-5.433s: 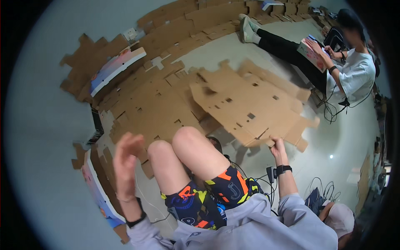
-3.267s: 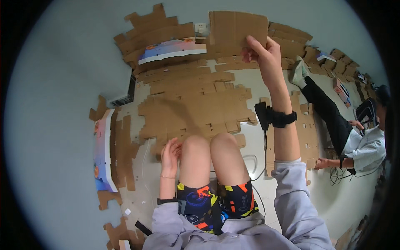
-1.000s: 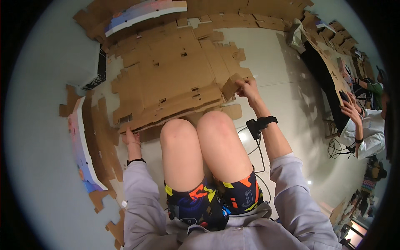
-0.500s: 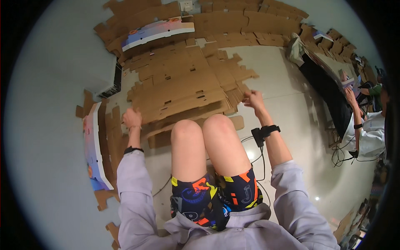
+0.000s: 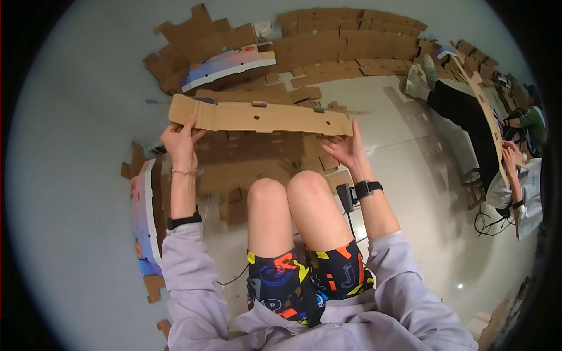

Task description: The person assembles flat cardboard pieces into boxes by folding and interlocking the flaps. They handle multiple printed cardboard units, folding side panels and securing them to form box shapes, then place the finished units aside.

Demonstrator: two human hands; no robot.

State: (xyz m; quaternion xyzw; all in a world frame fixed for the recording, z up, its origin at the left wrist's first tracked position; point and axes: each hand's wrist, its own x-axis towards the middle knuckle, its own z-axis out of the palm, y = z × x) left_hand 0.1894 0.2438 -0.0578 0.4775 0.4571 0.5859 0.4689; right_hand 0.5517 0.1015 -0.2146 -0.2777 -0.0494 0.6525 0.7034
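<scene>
A person sits on a pale floor with bare knees (image 5: 287, 187) drawn up, holding a long flat die-cut cardboard blank (image 5: 260, 117) lifted edge-on across the view, beyond the knees. The left hand (image 5: 180, 143) grips the blank's left end, fingers curled around its lower edge and thumb on the face. The right hand (image 5: 345, 149) meets the right end with fingers spread wide, the fingertips pressed against the lower edge rather than wrapped around it. The blank runs nearly level, left end slightly higher, with small round holes along its face. Beneath it, on the floor, lies a stack of flat brown cardboard sheets (image 5: 257, 167) reaching to the knees. Farther off, more cardboard pieces (image 5: 345, 50) spread along the far side, with a colour-printed sheet (image 5: 228, 64) lying among them at far left. Another printed sheet (image 5: 143, 216) lies on the near left beside the left forearm. At far right a second person (image 5: 515, 164) sits among more cardboard.
</scene>
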